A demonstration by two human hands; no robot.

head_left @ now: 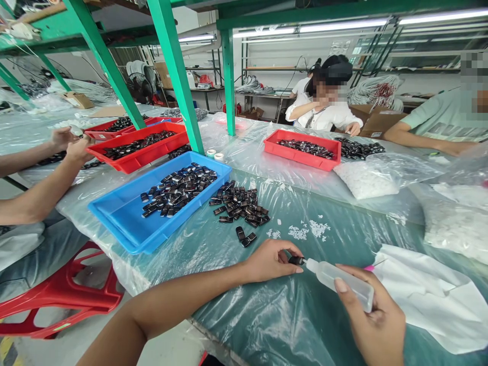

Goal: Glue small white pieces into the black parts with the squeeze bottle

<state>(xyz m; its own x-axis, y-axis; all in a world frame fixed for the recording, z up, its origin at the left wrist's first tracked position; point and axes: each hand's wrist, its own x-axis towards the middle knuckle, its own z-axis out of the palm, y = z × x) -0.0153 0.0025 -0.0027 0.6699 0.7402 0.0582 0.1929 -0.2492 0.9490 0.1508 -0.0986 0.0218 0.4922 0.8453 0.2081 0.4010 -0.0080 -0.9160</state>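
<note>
Currently: your left hand (269, 260), pinching a small black component (295, 260); your right hand (381, 325), wrapped around a translucent squeeze bottle (326, 275), nozzle (311, 265) beside it; seemingly dispensing; next calls for steady aim.

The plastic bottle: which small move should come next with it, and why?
Perhaps the right hand should gently squeeze the plastic bottle: its tip points at the black piece pinched in the left hand, touching or nearly so.
</note>
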